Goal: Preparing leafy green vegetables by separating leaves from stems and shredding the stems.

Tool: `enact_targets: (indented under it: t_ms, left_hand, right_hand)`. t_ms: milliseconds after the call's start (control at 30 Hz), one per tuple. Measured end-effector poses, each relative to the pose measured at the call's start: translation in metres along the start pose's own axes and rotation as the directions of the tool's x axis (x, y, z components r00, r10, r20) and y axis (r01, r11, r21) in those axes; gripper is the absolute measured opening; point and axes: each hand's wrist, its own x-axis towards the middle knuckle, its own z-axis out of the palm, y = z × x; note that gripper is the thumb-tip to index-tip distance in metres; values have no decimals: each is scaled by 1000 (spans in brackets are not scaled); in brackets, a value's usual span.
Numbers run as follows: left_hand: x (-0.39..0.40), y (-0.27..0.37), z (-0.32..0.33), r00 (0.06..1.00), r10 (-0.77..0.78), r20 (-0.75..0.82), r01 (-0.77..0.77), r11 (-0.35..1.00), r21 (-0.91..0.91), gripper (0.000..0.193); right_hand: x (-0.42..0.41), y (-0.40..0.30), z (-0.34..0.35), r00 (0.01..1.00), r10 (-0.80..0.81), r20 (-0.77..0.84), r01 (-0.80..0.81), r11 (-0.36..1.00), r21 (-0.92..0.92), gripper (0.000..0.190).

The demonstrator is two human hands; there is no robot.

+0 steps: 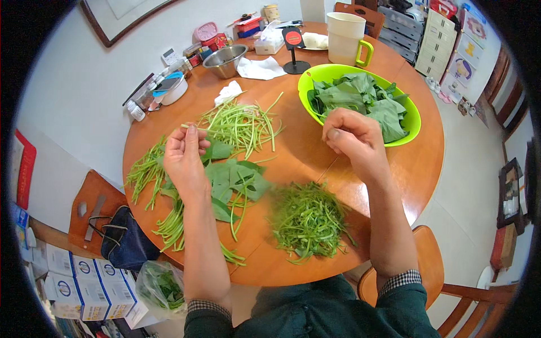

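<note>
My left hand [186,158] is raised over the left part of the round table, a thin green stem [184,126] pinched between thumb and finger. Below it lie large green leaves on stems [232,179], fanned across the wood. Farther back is a loose heap of bare pale-green stems [245,126]. My right hand [357,133] hovers at the near rim of a lime-green plastic basket [305,91], fingers curled in; nothing shows in them. Broad leaves [353,95] fill that basket. Nearer my body sits a tangled pile of green trimmings [310,222].
Along the back of the wooden table [296,164] stand a steel bowl [225,61], a phone stand [293,50], white tissue [262,67] and a plastic pitcher [345,40]. A bag of greens [162,287] and boxes [86,283] are at lower left. A chair [427,262] is at right.
</note>
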Motion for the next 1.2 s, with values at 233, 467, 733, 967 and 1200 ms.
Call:
enact_targets:
  t_ms: [233,467,733,967,1200]
  left_hand:
    - [4,-20,0,979,-93,181,80,994,79,26]
    - [4,-27,-1,941,-227,249,163,954,252,57]
    - [-15,10,2,796,-281,536,-137,779,612,17]
    - [-19,30,-9,667,-415,618,-522,330,786,30]
    - [-18,7,1,682,-481,552,-492,256,832,32]
  right_hand:
    - [-4,-3,-9,864,-85,496,79,996,34,21]
    - [-5,5,-2,757,131,640,-5,981,-195,30]
    - [-4,13,14,823,30,567,61,988,-141,14]
    - [-4,13,21,831,85,550,31,980,-199,17]
    - [-4,17,21,835,54,547,58,981,-187,16]
